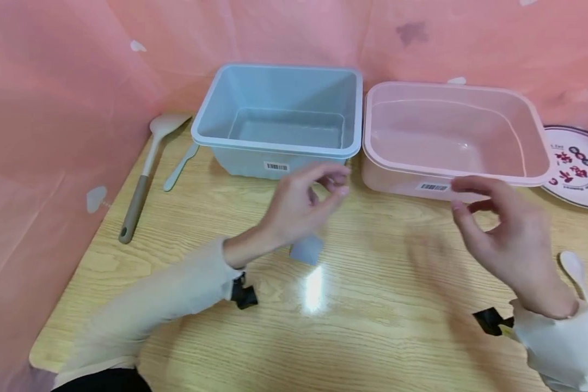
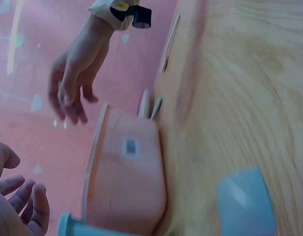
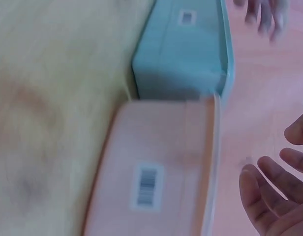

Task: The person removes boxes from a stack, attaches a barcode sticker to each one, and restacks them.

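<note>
My left hand (image 1: pixel 304 204) is raised over the table in front of the blue bin (image 1: pixel 279 151), fingers loosely bent, thumb apart and nothing between them. In front of the pink bin (image 1: pixel 397 182) hovers my right hand (image 1: pixel 512 239), also loosely curved and holding nothing. The left wrist view shows daylight between the right hand (image 2: pixel 75 78) and the side of the pink bin (image 2: pixel 129 167). A small flat blue-grey piece (image 1: pixel 306 250) lies on the wood, partly hidden below my left hand. Both bins stand side by side with bare insides.
At the left lie a white ladle-like spoon with a grey handle (image 1: pixel 139 198) and a pale green butter knife (image 1: pixel 181 167). A patterned plate (image 1: pixel 578 169) sits right of the pink bin. A small white spoon (image 1: pixel 573 269) rests by my right wrist. Pink cloth (image 1: pixel 294 32) hangs behind.
</note>
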`<move>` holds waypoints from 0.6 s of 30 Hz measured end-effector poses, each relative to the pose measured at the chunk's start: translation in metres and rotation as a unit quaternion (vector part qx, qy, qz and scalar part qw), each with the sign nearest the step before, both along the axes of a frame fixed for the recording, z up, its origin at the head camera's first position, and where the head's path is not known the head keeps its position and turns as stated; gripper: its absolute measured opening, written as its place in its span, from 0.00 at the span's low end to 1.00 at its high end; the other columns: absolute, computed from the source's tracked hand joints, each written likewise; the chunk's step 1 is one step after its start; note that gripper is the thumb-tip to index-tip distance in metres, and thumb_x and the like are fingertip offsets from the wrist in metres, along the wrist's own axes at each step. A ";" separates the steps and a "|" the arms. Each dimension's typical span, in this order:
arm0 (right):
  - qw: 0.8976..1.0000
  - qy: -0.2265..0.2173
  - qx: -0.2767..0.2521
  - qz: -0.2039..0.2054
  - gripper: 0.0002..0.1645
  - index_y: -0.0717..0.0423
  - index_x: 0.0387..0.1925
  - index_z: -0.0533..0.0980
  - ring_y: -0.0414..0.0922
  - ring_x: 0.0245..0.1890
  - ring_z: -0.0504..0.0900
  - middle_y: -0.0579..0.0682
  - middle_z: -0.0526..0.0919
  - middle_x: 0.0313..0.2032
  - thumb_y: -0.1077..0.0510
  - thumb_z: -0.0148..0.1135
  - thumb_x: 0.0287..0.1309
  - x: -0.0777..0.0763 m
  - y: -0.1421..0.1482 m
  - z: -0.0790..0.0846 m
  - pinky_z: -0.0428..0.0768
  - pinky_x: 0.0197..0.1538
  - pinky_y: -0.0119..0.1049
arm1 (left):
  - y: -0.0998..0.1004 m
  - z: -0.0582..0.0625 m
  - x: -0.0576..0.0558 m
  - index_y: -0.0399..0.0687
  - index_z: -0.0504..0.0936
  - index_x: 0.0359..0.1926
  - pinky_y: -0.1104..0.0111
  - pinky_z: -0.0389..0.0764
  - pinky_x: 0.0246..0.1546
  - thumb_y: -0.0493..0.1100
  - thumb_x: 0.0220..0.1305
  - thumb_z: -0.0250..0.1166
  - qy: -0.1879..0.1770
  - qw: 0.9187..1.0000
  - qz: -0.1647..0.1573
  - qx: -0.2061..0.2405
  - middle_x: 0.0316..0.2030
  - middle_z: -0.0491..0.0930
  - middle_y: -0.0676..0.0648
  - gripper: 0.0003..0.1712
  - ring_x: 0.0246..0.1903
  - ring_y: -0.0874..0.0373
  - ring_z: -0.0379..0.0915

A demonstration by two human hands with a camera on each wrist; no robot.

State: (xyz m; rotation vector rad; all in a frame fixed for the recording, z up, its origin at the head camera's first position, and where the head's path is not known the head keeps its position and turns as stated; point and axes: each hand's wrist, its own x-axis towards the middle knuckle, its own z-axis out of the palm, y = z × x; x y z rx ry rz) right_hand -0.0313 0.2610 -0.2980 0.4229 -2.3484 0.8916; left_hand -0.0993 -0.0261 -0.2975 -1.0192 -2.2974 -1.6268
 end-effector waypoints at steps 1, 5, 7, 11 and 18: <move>1.000 0.004 0.000 -0.009 0.17 0.69 0.47 0.79 0.18 0.41 0.76 0.43 0.84 0.45 0.62 0.61 0.57 -0.001 0.004 0.003 0.71 0.45 0.10 | -0.010 0.003 -0.002 0.36 0.81 0.47 0.73 0.78 0.23 0.34 0.60 0.65 0.016 1.000 0.020 0.001 0.40 0.83 0.42 0.13 0.36 0.56 0.79; 0.998 -0.006 -0.018 -0.065 0.19 0.63 0.51 0.79 0.17 0.41 0.74 0.34 0.80 0.49 0.65 0.63 0.56 -0.003 0.024 0.011 0.71 0.49 0.11 | -0.048 0.012 -0.012 0.37 0.82 0.46 0.69 0.78 0.25 0.35 0.59 0.66 0.075 0.990 0.121 -0.009 0.43 0.82 0.40 0.13 0.38 0.50 0.77; 0.994 -0.020 -0.049 -0.096 0.21 0.59 0.53 0.79 0.22 0.45 0.75 0.32 0.78 0.51 0.67 0.63 0.55 -0.004 0.032 0.013 0.71 0.50 0.12 | -0.065 0.015 -0.020 0.38 0.83 0.46 0.67 0.78 0.29 0.35 0.58 0.67 0.084 0.982 0.167 -0.016 0.45 0.80 0.39 0.14 0.41 0.50 0.76; 0.978 -0.049 -0.101 -0.173 0.26 0.48 0.58 0.75 0.29 0.53 0.74 0.30 0.74 0.53 0.64 0.62 0.57 -0.006 0.042 0.014 0.71 0.53 0.16 | -0.097 0.020 -0.040 0.42 0.83 0.48 0.67 0.73 0.37 0.40 0.57 0.69 0.068 0.960 0.269 -0.043 0.48 0.76 0.39 0.16 0.45 0.54 0.70; 0.941 -0.117 -0.140 -0.287 0.29 0.35 0.62 0.71 0.27 0.49 0.69 0.27 0.71 0.53 0.57 0.63 0.59 -0.023 0.059 0.012 0.68 0.56 0.20 | -0.137 0.021 -0.069 0.54 0.77 0.59 0.61 0.62 0.58 0.54 0.56 0.69 -0.042 0.931 0.354 -0.084 0.59 0.66 0.42 0.30 0.58 0.52 0.59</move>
